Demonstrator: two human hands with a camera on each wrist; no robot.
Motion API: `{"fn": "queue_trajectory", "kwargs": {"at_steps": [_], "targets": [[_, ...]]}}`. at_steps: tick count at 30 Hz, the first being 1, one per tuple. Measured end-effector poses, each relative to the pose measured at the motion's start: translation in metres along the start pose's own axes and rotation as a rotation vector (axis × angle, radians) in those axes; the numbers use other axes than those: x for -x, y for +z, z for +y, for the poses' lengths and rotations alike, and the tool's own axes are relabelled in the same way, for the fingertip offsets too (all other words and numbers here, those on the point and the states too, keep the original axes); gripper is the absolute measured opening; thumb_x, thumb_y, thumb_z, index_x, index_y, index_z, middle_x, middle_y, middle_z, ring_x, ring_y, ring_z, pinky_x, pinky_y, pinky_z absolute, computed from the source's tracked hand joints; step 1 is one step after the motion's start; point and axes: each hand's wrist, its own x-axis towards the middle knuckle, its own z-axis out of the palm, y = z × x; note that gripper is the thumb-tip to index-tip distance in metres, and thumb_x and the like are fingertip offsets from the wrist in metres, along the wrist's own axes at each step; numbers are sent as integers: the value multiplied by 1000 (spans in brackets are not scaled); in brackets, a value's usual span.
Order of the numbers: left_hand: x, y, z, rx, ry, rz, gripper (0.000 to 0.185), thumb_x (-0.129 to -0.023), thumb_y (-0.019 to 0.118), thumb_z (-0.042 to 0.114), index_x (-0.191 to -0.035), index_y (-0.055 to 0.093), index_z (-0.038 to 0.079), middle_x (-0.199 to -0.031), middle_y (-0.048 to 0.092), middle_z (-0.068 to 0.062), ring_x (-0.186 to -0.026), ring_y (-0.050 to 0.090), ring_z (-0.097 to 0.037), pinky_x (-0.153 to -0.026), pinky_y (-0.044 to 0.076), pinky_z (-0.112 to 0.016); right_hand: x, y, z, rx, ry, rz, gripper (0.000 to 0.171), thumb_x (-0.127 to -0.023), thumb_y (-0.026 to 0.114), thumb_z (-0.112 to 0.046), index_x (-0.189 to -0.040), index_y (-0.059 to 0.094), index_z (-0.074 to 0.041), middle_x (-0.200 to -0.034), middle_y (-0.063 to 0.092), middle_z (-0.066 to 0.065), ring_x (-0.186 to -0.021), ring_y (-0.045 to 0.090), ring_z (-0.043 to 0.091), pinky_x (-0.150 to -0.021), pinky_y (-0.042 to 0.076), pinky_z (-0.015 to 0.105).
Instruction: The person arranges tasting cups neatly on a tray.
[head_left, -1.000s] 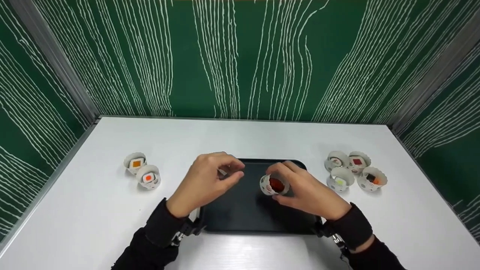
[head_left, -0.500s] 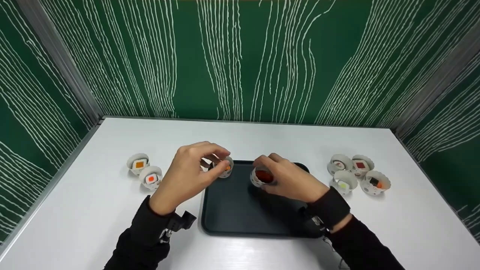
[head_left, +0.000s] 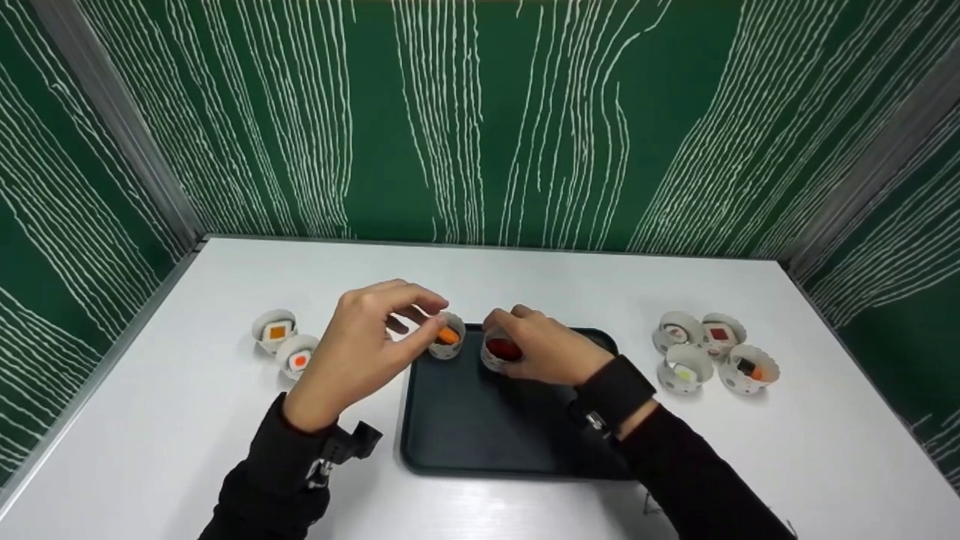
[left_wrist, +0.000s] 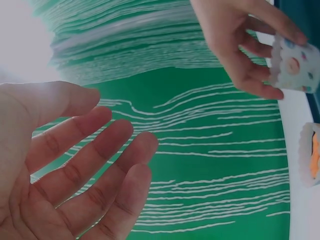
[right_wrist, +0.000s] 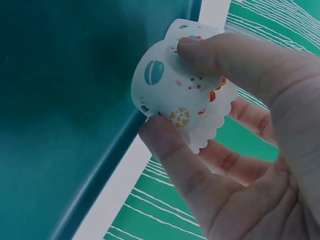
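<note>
My right hand (head_left: 555,349) holds a white paper baking cup (right_wrist: 162,82) between thumb and fingers. Macaron-like prints decorate its side, and something dark red (head_left: 504,349) lies inside. That cup is over the back part of a dark tray (head_left: 487,431). Left of it, at the tray's back left corner, sits another paper cup (head_left: 448,349) with an orange piece in it. Right beside this one hovers my left hand (head_left: 371,345), its fingers loosely bent around nothing; the left wrist view shows the fingers (left_wrist: 105,170) apart from any object.
Two paper cups (head_left: 275,330) with small sushi-like pieces stand on the white table (head_left: 187,450) at the left. Several more cups (head_left: 684,367) cluster at the right. Green panels (head_left: 510,120) with white streaks rise behind and at both sides.
My right hand has moved left across the tray with the red-filled cup. My left hand has drawn left and slightly up, uncovering the cup with the orange piece at the tray's back left corner.
</note>
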Motion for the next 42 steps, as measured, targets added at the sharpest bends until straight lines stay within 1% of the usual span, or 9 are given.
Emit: {"fn": "queue_trajectory", "kwargs": {"at_steps": [6,12,15,19,22,30,37,39,42], "targets": [[-1,-1,0,1,-1,-3,14,-100,77,21,-112,82,16,-107,81,1,-92,78,-9,-75,63,-30,-15,3,1,-8,52,-37,53,-93,83,-17,-140,61,-8,-123,67,19,-106,67,33,-91,60,49],[0,-1,-2,3,4,-8,13,-100,77,20,-111,82,16,-108,81,2,-92,78,-9,-75,63,-30,-23,8,4,-15,55,-59,54,-97,80,-20,-145,60,-4,-129,67,22,-113,66,35,-96,58,51],[-1,-1,-1,3,8,-4,12,-100,77,20,-110,82,16,-107,80,3,-91,78,-8,-75,63,-29,-23,10,5,-14,40,-45,56,-99,78,-21,-147,59,-1,-131,68,22,-116,65,37,-98,57,52],[-1,0,-1,10,11,-8,13,-101,76,20,-111,82,16,-109,80,0,-91,78,-9,-75,63,-29,-24,10,6,-16,25,-21,55,-101,77,-23,-147,60,1,-132,68,22,-119,63,38,-100,56,53],[-1,0,-1,15,7,-12,13,-101,76,20,-111,82,15,-109,81,-2,-91,78,-9,-75,63,-29,-24,10,6,-17,34,-20,54,-100,78,-23,-146,61,0,-133,68,21,-120,63,38,-102,56,52],[0,1,-3,20,-5,-14,13,-101,76,20,-111,82,16,-108,80,3,-92,78,-8,-75,63,-29,-25,11,5,-17,27,-13,55,-99,79,-22,-147,61,0,-136,67,22,-122,63,37,-103,56,52],[-1,3,-4,25,2,-13,12,-100,76,18,-109,82,15,-106,80,2,-90,78,-9,-74,64,-29,-23,9,7,-32,-3,-5,47,-99,80,-22,-140,68,-4,-143,65,19,-128,61,38,-106,56,52],[-1,4,-4,25,4,-12,12,-100,76,18,-109,82,14,-105,80,2,-89,78,-9,-74,64,-29,-22,7,6,-40,5,-3,49,-98,81,-22,-141,67,-4,-141,66,20,-124,62,37,-103,57,52],[-1,4,-4,19,7,-13,11,-100,76,18,-109,82,15,-104,80,2,-89,78,-9,-74,64,-31,-20,2,5,-38,30,-4,57,-96,83,-22,-146,62,-3,-137,65,22,-118,65,36,-100,58,51]]}}
